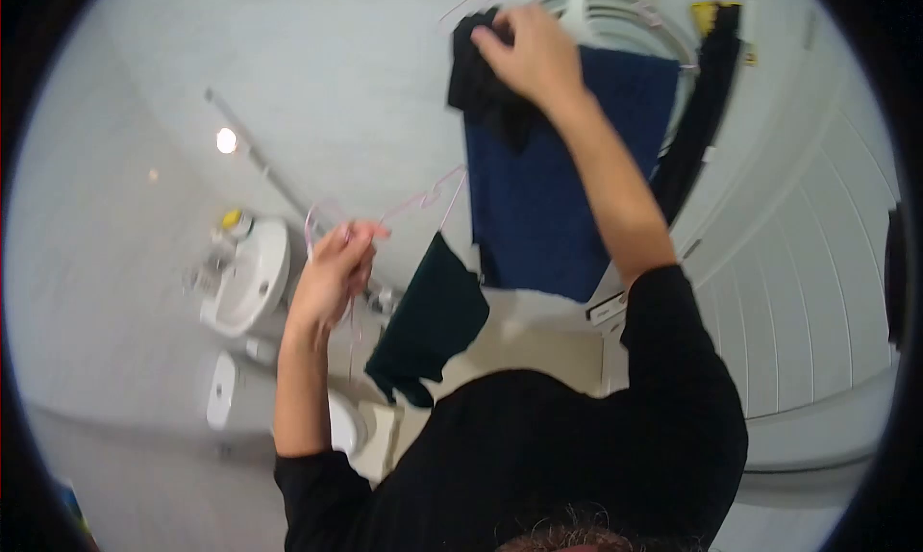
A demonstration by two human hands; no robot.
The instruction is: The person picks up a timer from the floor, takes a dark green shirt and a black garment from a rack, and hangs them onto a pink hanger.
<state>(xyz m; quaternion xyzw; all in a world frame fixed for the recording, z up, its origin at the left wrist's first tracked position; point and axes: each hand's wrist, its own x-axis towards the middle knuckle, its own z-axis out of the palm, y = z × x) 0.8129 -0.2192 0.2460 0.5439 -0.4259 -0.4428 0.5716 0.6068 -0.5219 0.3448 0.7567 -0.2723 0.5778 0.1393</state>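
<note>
My left hand (336,268) is closed around a thin pink wire hanger (423,196). From that hanger a dark green garment (433,312) hangs down at a slant. Raised high, my right hand (540,57) grips a bunched piece of black cloth (473,76) between thumb and fingers. The black cloth overlaps the upper left corner of a hanging navy blue cloth (548,201). My right forearm passes in front of the navy cloth. What the black cloth is cannot be made out.
Several hangers (625,4) are at the top, near a long black garment (711,81) on the right. A diagonal metal bar (274,177), a white sink (274,254) and a toilet (223,390) stand left. White panelling (798,283) lines the right.
</note>
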